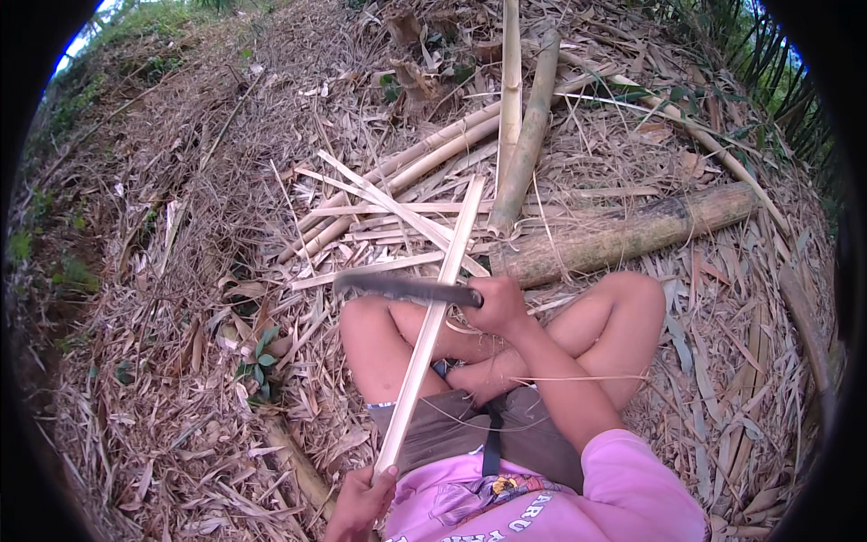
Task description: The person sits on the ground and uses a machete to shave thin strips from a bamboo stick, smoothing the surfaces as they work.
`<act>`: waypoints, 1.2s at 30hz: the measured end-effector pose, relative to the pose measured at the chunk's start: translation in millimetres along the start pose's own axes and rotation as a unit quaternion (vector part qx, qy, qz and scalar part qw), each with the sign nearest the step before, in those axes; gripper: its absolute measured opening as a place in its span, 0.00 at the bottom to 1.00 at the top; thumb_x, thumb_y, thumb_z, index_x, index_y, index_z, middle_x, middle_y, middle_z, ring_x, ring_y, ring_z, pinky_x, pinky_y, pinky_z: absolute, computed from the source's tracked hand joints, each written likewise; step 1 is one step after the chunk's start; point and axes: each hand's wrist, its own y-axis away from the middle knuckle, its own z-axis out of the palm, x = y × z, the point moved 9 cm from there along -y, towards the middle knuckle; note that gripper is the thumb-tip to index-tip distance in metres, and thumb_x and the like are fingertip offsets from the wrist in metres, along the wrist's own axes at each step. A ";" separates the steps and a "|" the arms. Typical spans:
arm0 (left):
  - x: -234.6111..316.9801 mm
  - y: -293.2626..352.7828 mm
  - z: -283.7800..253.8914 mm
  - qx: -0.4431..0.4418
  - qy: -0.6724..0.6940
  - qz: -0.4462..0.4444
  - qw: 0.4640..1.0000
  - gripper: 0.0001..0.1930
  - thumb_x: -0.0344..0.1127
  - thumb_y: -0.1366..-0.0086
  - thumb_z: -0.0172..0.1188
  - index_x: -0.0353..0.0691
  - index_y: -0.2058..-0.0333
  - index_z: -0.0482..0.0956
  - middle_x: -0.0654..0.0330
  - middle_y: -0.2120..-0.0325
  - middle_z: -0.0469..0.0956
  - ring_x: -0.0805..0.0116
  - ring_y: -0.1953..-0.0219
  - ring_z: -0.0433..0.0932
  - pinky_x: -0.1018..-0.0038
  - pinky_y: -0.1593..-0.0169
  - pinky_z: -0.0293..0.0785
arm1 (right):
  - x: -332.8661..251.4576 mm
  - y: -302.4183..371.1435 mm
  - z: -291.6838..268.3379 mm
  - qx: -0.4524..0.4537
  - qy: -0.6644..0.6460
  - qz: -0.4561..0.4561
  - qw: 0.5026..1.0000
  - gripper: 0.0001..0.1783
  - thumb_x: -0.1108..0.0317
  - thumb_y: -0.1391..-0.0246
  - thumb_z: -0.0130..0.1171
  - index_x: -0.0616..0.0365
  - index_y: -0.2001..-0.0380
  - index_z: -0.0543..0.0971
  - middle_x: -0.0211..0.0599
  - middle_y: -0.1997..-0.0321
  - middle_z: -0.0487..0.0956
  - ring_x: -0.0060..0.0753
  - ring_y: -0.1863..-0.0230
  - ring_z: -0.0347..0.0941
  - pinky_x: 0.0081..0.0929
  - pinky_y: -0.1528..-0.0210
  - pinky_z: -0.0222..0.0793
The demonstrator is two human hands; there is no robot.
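Observation:
A long pale bamboo strip (417, 361) slants from my lap up past my crossed legs. My left hand (365, 495) is closed around its near end, beside my hip. In my right hand (495, 305) is the handle of a machete (397, 288), gripped in a fist above my shins. The dark blade points left and lies across the strip, slightly blurred; whether it touches the strip I cannot tell. Beyond the strip's far end, several split bamboo strips (397, 210) lie crossed in a loose pile.
A thick bamboo log (623, 237) lies just past my right knee. Against it rests a greenish bamboo pole (531, 135), with a split pale pole (510, 81) beside it. Dry leaf litter (181, 361) covers the sloping ground. Stumps (417, 81) stand farther off.

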 end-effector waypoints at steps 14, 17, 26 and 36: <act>-26.3 22.2 -40.0 0.001 0.004 -0.018 1.000 0.18 0.40 0.30 0.59 0.38 0.78 0.73 0.68 0.88 0.66 0.78 0.88 0.61 0.77 0.84 0.55 | 85.4 -6.0 -24.4 0.161 -0.002 0.219 0.962 0.17 0.59 0.51 0.62 0.64 0.81 0.79 0.53 0.83 0.76 0.53 0.77 0.78 0.42 0.70 0.72; -31.7 20.1 -46.0 -0.034 -0.068 0.044 0.996 0.18 0.40 0.30 0.58 0.38 0.79 0.74 0.68 0.87 0.67 0.79 0.88 0.63 0.77 0.84 0.55 | 131.8 0.0 -23.6 0.208 -0.053 0.370 0.904 0.19 0.57 0.49 0.60 0.63 0.81 0.79 0.50 0.83 0.78 0.51 0.78 0.78 0.45 0.72 0.71; 61.6 -55.2 34.3 -0.069 0.107 0.100 0.987 0.26 0.48 0.24 0.40 0.31 0.54 0.79 0.67 0.83 0.70 0.79 0.85 0.61 0.79 0.80 0.57 | 85.8 43.9 -1.5 0.132 -0.173 0.293 0.931 0.22 0.59 0.43 0.60 0.67 0.83 0.75 0.39 0.88 0.71 0.28 0.84 0.67 0.34 0.76 0.63; 144.7 -78.8 83.5 -0.089 0.126 0.311 0.938 0.10 0.37 0.27 0.53 0.36 0.58 0.75 0.68 0.77 0.69 0.81 0.79 0.63 0.80 0.77 0.59 | -46.1 44.3 -35.2 0.038 -0.090 0.052 0.994 0.09 0.69 0.51 0.65 0.64 0.75 0.78 0.42 0.87 0.70 0.36 0.85 0.67 0.33 0.78 0.62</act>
